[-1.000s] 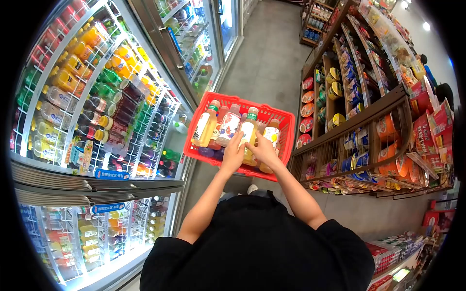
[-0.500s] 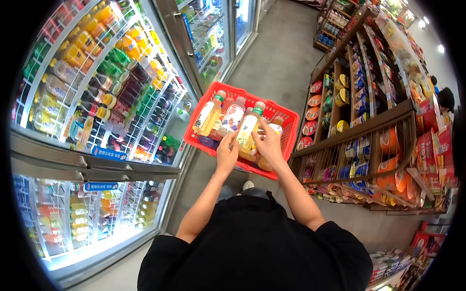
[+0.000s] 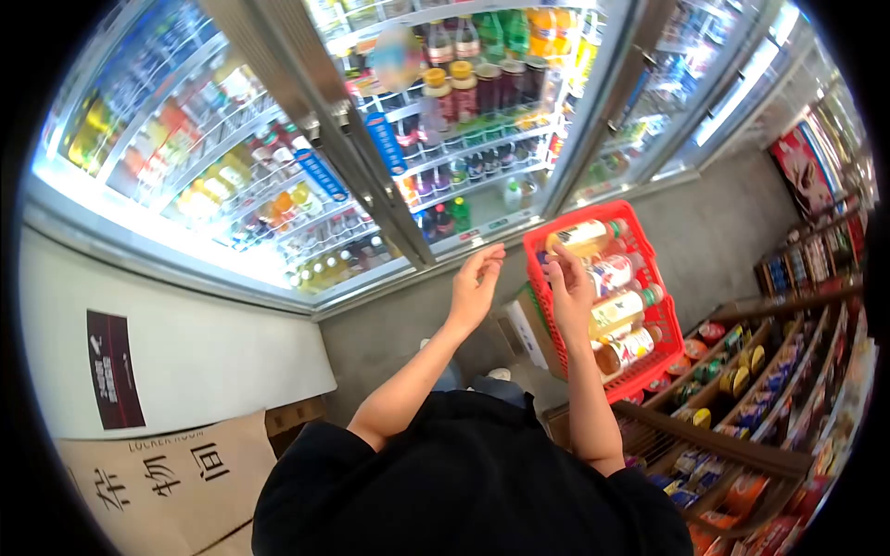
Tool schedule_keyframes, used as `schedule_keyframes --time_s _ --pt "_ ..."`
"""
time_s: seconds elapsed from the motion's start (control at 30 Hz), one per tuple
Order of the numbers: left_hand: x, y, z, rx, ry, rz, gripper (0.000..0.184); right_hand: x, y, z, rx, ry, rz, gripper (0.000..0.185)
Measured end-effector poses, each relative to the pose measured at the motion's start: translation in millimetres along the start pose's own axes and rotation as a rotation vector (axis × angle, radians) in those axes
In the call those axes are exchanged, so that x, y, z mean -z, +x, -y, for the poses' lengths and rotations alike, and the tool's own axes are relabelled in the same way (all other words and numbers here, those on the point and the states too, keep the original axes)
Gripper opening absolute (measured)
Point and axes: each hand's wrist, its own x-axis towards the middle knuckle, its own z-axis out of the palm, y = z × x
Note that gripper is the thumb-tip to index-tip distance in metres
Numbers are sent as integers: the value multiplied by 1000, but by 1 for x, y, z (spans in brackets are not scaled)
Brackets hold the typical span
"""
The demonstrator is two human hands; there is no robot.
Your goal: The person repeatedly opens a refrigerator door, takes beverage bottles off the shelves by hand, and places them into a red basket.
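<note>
My left hand (image 3: 475,292) is raised in front of the cooler, its fingers loosely curved and apart, with nothing in it. To its right, my right hand (image 3: 572,301) hovers over the near side of a red shopping basket (image 3: 660,259), fingers apart and holding nothing. Several drink bottles lie in the basket. One pale yellow bottle (image 3: 579,238) is at its far end, and a green-capped yellow bottle (image 3: 619,311) lies near the middle. Between them is a bottle with a fruit-patterned label (image 3: 612,275). An amber bottle (image 3: 630,349) lies toward the near end.
Glass-door drink coolers (image 3: 408,218) line the left and front, stocked with bottles. A cardboard box (image 3: 533,329) stands beneath the basket's left side. Shelves of packaged food (image 3: 732,371) are on the right. A white panel (image 3: 204,357) with a dark sign is at left.
The view has turned left toward the coolers. My hands have let go of the green-capped bottle, which lies in the basket, and moved apart. The basket now appears further right.
</note>
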Motion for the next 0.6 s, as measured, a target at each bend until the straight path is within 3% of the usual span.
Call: schedule_keyframes --time_s 0.3,0.4,0.6 --pt "156 20 -16 -80 -93 -402 33 -150 41 -1 -57 107 376 35" --pt "193 45 -23 -131 -84 -441 36 -196 59 2 -101 214 481 41" --pt "257 117 -59 -172 -24 -442 44 -271 102 0 -84 270 484 49"
